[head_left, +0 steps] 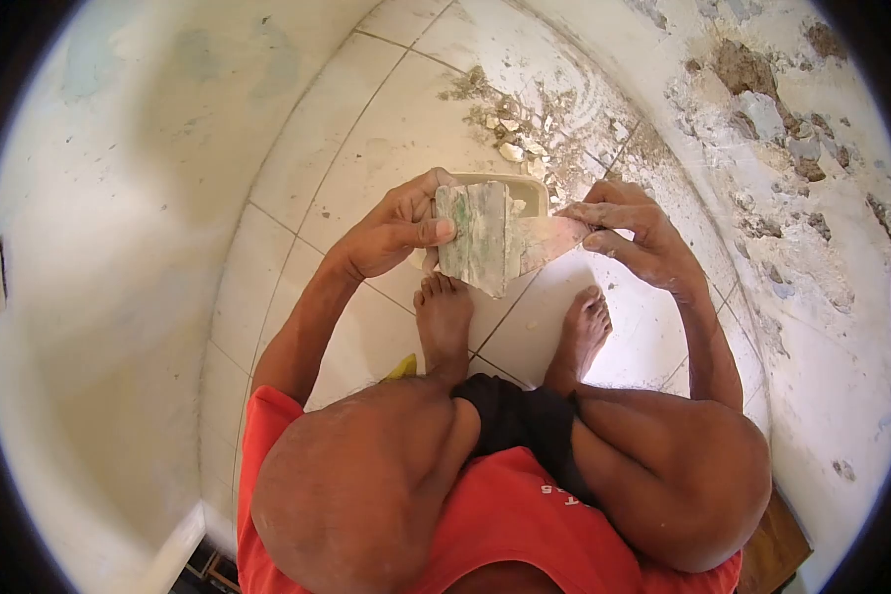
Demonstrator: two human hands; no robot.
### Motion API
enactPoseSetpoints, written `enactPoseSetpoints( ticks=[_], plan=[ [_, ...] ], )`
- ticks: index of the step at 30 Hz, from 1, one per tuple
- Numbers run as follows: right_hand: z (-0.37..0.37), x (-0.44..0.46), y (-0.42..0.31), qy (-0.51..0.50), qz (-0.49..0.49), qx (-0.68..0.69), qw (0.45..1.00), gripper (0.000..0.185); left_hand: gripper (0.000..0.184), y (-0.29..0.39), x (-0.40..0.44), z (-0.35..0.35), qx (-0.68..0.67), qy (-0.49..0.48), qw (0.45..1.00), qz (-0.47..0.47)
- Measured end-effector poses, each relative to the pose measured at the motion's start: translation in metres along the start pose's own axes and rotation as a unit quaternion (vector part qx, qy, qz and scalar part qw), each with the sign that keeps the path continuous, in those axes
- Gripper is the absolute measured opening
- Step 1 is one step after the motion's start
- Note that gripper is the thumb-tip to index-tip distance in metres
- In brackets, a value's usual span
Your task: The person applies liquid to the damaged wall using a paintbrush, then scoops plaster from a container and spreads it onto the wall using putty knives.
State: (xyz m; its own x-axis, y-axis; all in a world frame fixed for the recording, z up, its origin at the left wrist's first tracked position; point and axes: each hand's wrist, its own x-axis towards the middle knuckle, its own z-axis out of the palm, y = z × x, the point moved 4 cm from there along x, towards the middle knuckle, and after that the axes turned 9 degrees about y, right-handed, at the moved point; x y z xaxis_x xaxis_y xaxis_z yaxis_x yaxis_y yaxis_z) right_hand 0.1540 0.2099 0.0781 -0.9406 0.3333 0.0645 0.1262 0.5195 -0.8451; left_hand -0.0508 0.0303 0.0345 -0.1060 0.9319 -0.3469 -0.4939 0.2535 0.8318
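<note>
Our left hand [406, 230] is gripping a plaster-smeared board [475, 243] by one edge, thumb on its face, and the board is partly covering a pale tub [530, 188]. Our right hand [632, 233], nearly closed, is pinching a thin flat blade [548, 238] just right of the tub, and the blade is meeting the board. Rubble [512, 151] is lying on the tiled floor [358, 119] beyond the tub; our bare feet [445, 322] are resting on the tub's near side.

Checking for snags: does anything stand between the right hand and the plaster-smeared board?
Only the flat pale piece in the right hand, spanning the gap to the board in the left hand; nothing else visible.
</note>
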Motion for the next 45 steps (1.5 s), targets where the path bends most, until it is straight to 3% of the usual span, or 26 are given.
enactPoseSetpoints(
  ticks=[7,20,23,25,28,29,36,45],
  plan=[
    [0.009,-0.012,0.011,0.019,0.065,0.046,0.997,0.037,0.048,0.005,0.000,-0.010,0.075,-0.026,0.996,-0.050],
    [0.018,-0.016,0.024,0.026,0.049,0.019,0.998,0.039,0.052,-0.001,-0.004,-0.027,0.114,-0.015,0.990,-0.080],
    [0.011,-0.017,0.030,0.061,0.076,0.112,0.989,0.038,0.054,-0.005,-0.008,-0.036,0.133,-0.003,0.987,-0.092],
    [-0.003,-0.017,0.030,0.108,0.066,0.071,0.989,0.037,0.056,-0.011,-0.008,-0.044,0.141,-0.006,0.985,-0.094],
    [-0.026,-0.023,0.033,0.179,0.060,0.077,0.979,0.037,0.053,-0.023,-0.014,-0.061,0.165,0.088,0.979,-0.078],
    [-0.038,-0.025,0.032,0.196,0.009,-0.011,0.981,0.035,0.051,-0.024,-0.013,-0.062,0.172,0.100,0.978,-0.068],
    [-0.096,-0.067,0.049,0.322,0.118,-0.097,0.934,0.037,0.031,-0.034,-0.017,-0.056,0.079,0.178,0.981,0.022],
    [-0.130,-0.053,0.085,0.402,0.166,-0.106,0.894,0.035,0.029,-0.049,-0.017,-0.044,0.069,0.190,0.979,0.014]
  ],
)
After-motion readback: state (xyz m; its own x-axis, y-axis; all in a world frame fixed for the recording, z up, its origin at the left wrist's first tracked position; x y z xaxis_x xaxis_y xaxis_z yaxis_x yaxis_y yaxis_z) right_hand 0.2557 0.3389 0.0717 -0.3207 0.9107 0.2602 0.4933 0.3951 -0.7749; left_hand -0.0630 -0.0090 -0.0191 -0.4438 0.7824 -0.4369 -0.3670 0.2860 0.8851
